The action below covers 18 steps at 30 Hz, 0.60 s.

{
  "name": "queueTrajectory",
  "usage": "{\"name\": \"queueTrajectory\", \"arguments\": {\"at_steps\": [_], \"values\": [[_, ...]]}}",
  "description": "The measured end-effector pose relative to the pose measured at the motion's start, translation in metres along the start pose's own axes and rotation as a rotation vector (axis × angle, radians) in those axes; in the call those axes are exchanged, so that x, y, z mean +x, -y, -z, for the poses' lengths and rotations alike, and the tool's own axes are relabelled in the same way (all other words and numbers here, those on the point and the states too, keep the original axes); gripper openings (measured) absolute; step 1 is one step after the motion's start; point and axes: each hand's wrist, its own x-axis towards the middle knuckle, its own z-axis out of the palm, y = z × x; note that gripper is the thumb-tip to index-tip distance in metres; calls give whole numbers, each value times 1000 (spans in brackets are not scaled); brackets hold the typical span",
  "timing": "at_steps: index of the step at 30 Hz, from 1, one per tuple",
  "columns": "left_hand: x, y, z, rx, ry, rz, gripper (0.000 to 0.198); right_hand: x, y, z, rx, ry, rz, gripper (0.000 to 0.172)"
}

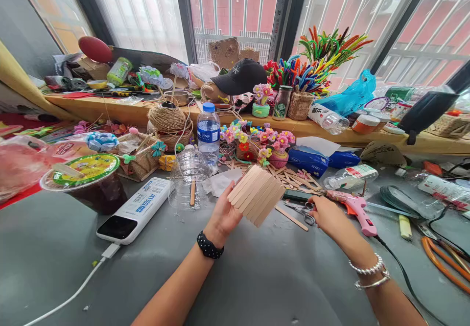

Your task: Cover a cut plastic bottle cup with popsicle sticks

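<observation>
In my left hand (223, 213) is a flat panel of craft sticks (256, 195), the pale wooden sticks lying side by side with rounded ends. It is tilted above the grey table, and my left fingers are mostly hidden behind it. My right hand (326, 214) is closed at the handles of a pair of scissors (309, 217), whose blades point left, low over the table. A loose craft stick (292, 218) lies under the scissors. Just beyond my right hand rests a pink glue gun (354, 211).
Many loose sticks (308, 184) are scattered behind the panel. At left stand a lidded cup (99, 189), a white power bank (137, 213) with a cable and a clear plastic bottle piece (183, 179). A water bottle (208, 135) and tissue packs (308, 162) line the back.
</observation>
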Motion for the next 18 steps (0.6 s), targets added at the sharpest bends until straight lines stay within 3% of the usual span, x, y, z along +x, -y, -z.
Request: {"name": "queueTrajectory", "arguments": {"at_steps": [2, 5, 9, 18], "values": [[-1, -1, -1, -97, -42, 90, 36, 0, 6, 5, 24, 15, 24, 19], [-2, -2, -5, -157, -132, 83, 36, -3, 19, 10, 82, 123, 56, 16], [-3, -1, -12, -186, -154, 32, 33, -5, 28, 4, 95, 207, 44, 10], [-2, 4, -19, -164, -200, -112, 32, -3, 23, -6, 105, 226, 51, 10]]}}
